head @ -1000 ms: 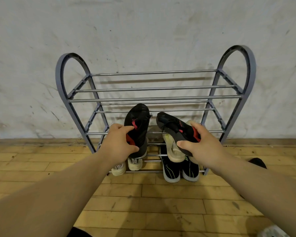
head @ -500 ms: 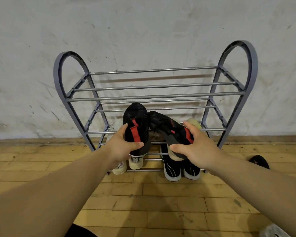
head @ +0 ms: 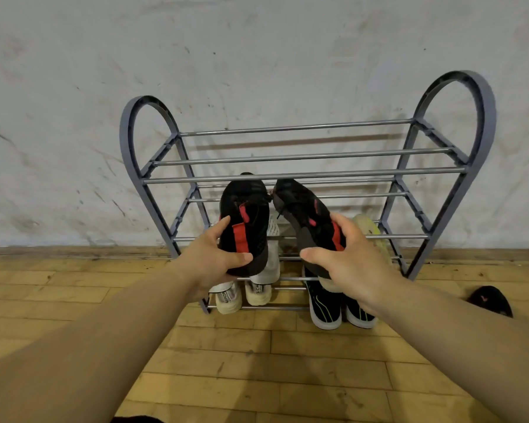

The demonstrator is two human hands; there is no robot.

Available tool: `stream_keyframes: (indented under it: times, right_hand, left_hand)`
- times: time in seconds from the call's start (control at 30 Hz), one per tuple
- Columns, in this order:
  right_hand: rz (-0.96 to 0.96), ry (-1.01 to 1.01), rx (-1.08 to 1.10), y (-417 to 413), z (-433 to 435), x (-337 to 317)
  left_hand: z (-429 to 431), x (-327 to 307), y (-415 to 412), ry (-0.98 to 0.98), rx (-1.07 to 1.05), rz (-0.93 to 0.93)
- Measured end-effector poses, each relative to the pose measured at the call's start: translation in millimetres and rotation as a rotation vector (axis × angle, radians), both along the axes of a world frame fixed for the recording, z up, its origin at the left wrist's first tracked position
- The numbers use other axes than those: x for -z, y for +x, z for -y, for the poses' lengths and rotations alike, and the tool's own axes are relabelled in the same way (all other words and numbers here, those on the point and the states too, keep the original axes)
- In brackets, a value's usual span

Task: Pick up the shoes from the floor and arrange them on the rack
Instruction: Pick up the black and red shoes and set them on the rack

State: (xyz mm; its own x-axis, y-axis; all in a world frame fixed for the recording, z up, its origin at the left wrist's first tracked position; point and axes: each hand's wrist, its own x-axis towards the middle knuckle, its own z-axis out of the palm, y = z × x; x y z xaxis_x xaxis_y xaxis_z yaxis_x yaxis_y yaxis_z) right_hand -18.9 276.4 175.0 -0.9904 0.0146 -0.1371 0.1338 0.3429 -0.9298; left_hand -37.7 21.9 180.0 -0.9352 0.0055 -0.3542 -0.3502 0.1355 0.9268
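Both black-and-red shoes have risen since a second ago, and their toes now sit just under the top front rail of the rack (head: 129, 141).

The left hand (head: 217, 257) grips the heel of the left shoe (head: 245, 209), thumb across the back. The right hand (head: 345, 261) curls round the heel of the right shoe (head: 303, 209), which tilts left, its toe almost touching the other. A toe could catch the rail, or a shoe could drop between the thin bars if it is let go before it spans two of them. The right hand could also nudge the pale shoe (head: 367, 230) just behind it. The bottom tier holds a white pair (head: 242, 294) and a dark pair (head: 327, 306), and the top tier holds nothing. A loose shoe (head: 490, 300) lies on the floor at the right.
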Motion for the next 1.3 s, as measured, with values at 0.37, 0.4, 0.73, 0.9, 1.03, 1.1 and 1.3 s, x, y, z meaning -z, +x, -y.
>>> stream_keyframes:
  times: [0.37, 0.4, 0.73, 0.9, 1.03, 1.1, 1.3]
  right_hand:
    - [-0.116, 0.195, 0.043, -72.2, 110.0, 30.0]
    - [-0.124, 0.230, 0.051, -78.6, 117.1, 34.6]
    - [-0.178, 0.369, 0.071, -97.1, 153.4, 51.9]
    - [-0.219, 0.399, -0.044, -88.9, 150.5, 49.1]
    - [-0.252, 0.337, -0.189, -86.5, 133.0, 47.1]
    - [-0.235, 0.324, -0.249, -86.9, 123.6, 46.3]
    - [-0.296, 0.383, -0.264, -88.0, 113.7, 46.2]
  left_hand:
    - [60.1, 16.1, -17.0, -0.198, -0.117, -0.151]
    - [62.8, 18.2, -20.6, -0.200, -0.135, -0.168]
    - [70.4, 26.9, -40.3, -0.419, -0.214, -0.221]
    - [74.7, 31.3, -31.3, -0.736, -0.246, -0.307]
    - [74.5, 38.2, -27.5, -0.683, -0.214, -0.305]
    - [75.0, 41.3, -27.3, -0.680, -0.216, -0.306]
    - [73.9, 43.8, -29.3, -0.614, -0.295, -0.328]
